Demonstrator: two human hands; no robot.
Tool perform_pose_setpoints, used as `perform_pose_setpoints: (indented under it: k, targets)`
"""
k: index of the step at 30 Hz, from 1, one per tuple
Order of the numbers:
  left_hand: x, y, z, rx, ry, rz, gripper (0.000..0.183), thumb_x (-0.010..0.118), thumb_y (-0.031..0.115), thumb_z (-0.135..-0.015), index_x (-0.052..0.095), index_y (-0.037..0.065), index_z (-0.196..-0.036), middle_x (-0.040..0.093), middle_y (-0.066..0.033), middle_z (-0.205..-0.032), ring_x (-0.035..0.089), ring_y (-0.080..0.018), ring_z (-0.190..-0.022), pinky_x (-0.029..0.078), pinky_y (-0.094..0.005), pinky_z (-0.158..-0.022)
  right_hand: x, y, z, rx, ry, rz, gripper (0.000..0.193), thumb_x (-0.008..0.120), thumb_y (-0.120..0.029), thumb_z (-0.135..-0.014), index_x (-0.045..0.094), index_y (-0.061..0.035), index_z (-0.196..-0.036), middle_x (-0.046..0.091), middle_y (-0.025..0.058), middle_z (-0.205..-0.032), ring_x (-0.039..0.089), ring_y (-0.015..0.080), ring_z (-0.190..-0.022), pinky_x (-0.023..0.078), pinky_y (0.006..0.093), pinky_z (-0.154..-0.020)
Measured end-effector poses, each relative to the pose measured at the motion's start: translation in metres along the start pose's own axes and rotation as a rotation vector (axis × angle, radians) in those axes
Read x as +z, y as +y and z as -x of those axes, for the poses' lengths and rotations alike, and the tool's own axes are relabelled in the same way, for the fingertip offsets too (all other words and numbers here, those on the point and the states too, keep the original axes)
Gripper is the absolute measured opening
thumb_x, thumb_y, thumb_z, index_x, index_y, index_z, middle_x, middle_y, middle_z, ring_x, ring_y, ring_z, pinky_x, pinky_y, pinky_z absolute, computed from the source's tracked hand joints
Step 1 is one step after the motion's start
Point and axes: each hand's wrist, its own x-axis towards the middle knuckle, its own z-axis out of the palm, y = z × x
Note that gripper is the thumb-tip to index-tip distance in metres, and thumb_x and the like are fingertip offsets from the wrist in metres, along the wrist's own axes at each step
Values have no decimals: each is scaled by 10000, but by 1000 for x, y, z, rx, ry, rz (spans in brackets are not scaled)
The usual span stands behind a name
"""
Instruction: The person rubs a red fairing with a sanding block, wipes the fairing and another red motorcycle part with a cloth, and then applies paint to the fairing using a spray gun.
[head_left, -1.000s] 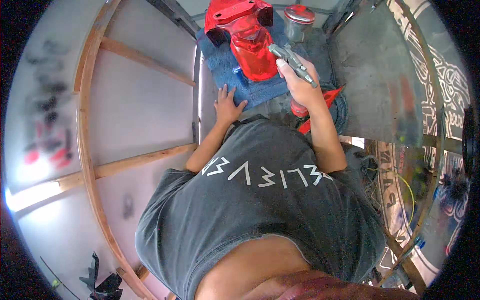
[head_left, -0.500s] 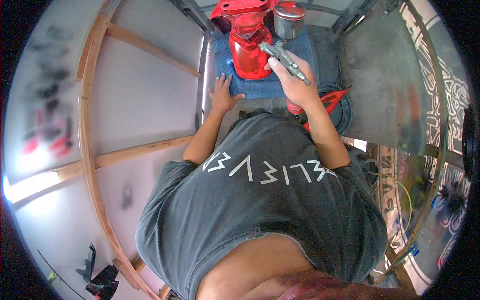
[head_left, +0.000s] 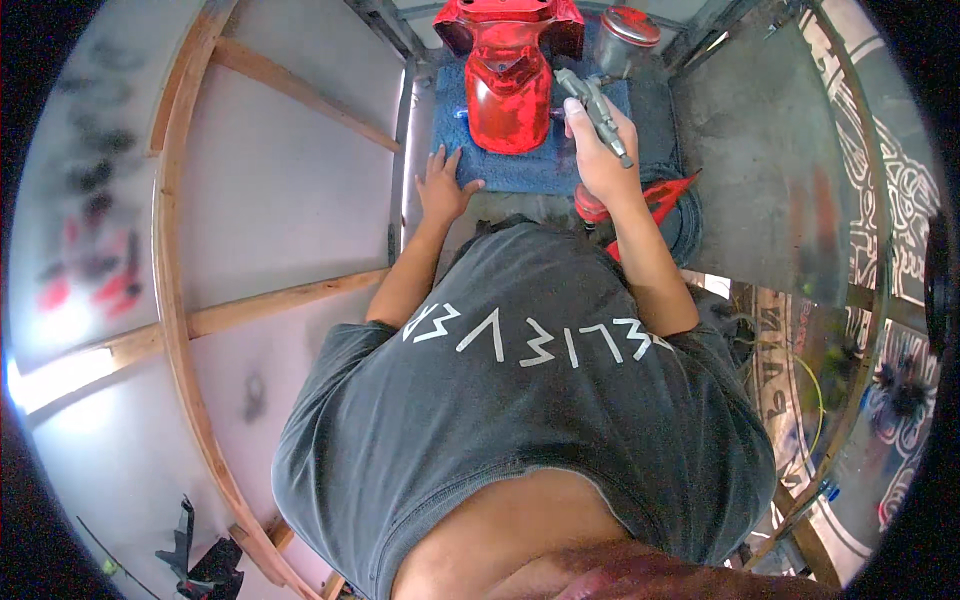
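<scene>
My right hand [head_left: 606,160] is closed around a metal spray gun [head_left: 596,112] with a silver paint cup [head_left: 626,52] at its far side; red paint streaks the cup's lid. Just left of the gun stands a glossy red plastic body panel [head_left: 510,105], shaped like a vehicle fender, with lighter, uneven patches on its surface. The panel rests on a blue towel [head_left: 470,178]. Flat by the towel's near left edge, my left hand [head_left: 443,190] has its fingers spread and holds nothing. The fingers on the gun's trigger are mostly hidden.
Below my right wrist lie another red part [head_left: 665,205] and a coiled dark hose [head_left: 690,238]. A pale wall with wooden framing [head_left: 290,95] closes the left side, and a grey panel [head_left: 760,170] the right. Black scraps [head_left: 205,570] sit at lower left.
My right hand has moved the spray gun and its cup rightward, away from the red panel. The panel appears slightly higher in view. My left hand stays nearly in place.
</scene>
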Motion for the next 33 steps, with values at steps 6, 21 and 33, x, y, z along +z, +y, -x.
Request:
perform_pose_setpoints:
  k: [6,21,33]
  targets:
    - [-7,-11,-6,17,-6,0,886,818,570,-780,501,210,-1525,385,-173,-1638,349,-389,-1515,299,-725,-1142,16,-6,11,20,-39,-71,249,665,-261,-1015,723,-37,-1106,698,32,-814,640,105,-756,509,298,-696]
    - [-7,-32,-15,36,-30,56,886,817,567,-788,495,210,-1532,364,-165,-1651,344,-372,-1520,303,-727,-1136,25,-7,9,129,78,7,320,655,-262,-1020,721,-49,-1250,697,31,-799,628,116,-743,511,314,-705]
    - [-6,-31,-20,28,-47,51,894,821,581,-775,497,227,-1530,353,-133,-1662,330,-351,-1526,289,-734,-1145,44,-16,18,82,-32,32,274,683,-288,-1006,729,-40,-1113,644,36,-769,559,112,-717,480,316,-677]
